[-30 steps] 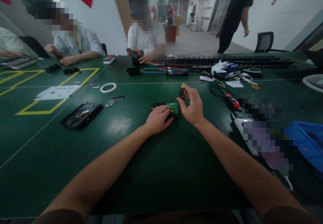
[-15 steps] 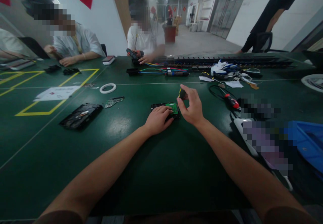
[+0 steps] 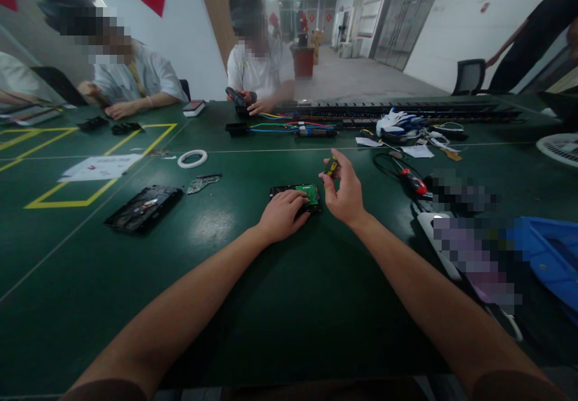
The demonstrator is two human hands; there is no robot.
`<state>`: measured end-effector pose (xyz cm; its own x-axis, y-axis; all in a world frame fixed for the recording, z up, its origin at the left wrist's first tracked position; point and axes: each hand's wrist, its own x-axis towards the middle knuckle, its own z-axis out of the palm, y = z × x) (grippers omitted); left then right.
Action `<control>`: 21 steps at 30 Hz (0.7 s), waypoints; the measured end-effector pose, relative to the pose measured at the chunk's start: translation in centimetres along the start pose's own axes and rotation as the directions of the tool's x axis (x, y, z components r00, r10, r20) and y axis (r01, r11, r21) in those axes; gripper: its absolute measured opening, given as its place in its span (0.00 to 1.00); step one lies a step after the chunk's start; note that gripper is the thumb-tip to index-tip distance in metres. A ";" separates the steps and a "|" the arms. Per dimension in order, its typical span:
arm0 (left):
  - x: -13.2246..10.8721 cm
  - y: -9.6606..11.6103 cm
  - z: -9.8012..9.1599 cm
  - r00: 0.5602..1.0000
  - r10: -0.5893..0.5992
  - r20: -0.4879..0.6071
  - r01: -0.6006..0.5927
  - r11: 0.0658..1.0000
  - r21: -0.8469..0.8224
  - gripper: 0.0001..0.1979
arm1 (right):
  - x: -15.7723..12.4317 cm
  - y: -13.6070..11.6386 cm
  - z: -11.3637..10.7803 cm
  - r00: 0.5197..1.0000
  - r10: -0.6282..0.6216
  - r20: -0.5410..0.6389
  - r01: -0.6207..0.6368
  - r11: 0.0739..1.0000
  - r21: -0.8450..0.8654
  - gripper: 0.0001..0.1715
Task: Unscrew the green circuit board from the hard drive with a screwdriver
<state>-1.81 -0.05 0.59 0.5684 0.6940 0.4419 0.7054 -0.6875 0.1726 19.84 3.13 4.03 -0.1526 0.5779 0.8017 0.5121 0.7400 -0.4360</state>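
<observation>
My left hand [image 3: 280,215] rests over a hard drive [image 3: 313,194] lying on the table, fingers across its top and thumb along its near side. A green circuit board shows on the drive's uncovered right part. Just right of the drive and above the table, my right hand [image 3: 347,193] is closed round a small screwdriver [image 3: 332,167] with a black and yellow handle. Its tip cannot be made out. To the left lie a black drive casing [image 3: 143,208] and a loose circuit board [image 3: 204,183].
A white tape roll [image 3: 192,159] and paper sheets [image 3: 102,167] lie left. On the right are a red-black screwdriver [image 3: 414,182], gloves [image 3: 401,125] and a blue bin [image 3: 553,256]. Cables [image 3: 280,127] run along the back. Two co-workers sit opposite; another person stands back right.
My right hand has shifted slightly right and the screwdriver has turned in its fingers, showing more of the handle. My left hand stays put. The standing person has moved right.
</observation>
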 end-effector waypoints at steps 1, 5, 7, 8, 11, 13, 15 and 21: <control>0.0 0.0 0.0 1.000 0.001 0.003 -0.001 1.000 0.001 0.14 | 0.0 0.0 0.0 1.000 0.004 0.000 -0.004 1.000 0.007 0.36; 0.0 0.0 0.0 1.000 0.001 0.005 -0.001 1.000 0.001 0.14 | 0.1 -0.4 -0.2 1.000 -0.015 0.001 0.015 0.999 -0.044 0.33; 0.1 0.0 0.0 1.000 0.000 0.010 0.000 1.000 0.002 0.14 | 0.2 -0.6 -0.3 1.000 -0.015 -0.018 0.013 0.996 -0.084 0.32; 0.1 0.0 0.0 1.000 0.000 0.012 0.000 1.000 0.002 0.14 | 0.3 -0.6 -0.3 1.000 -0.013 -0.026 0.011 0.995 -0.095 0.32; 0.1 0.0 -0.1 1.000 -0.001 0.012 0.001 1.000 -0.003 0.14 | 0.3 -0.6 -0.3 0.999 -0.023 -0.025 0.020 0.996 -0.091 0.32; 0.1 0.0 -0.1 1.000 -0.002 0.011 0.002 1.000 -0.007 0.14 | 0.3 -0.5 -0.3 0.999 -0.033 -0.019 0.031 0.996 -0.086 0.33; 0.1 0.0 -0.1 1.000 -0.002 0.010 0.002 1.000 -0.006 0.14 | 0.2 -0.4 -0.2 0.999 -0.044 -0.017 0.043 0.996 -0.078 0.35; 0.0 0.1 -0.1 1.000 -0.005 0.007 0.005 1.000 -0.006 0.14 | -0.2 -0.2 0.2 0.999 -0.037 -0.012 0.037 0.999 -0.015 0.38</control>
<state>-1.77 -0.13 0.73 0.5676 0.6993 0.4346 0.7057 -0.6851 0.1805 19.58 2.95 3.84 -0.1615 0.5457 0.8223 0.5187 0.7558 -0.3996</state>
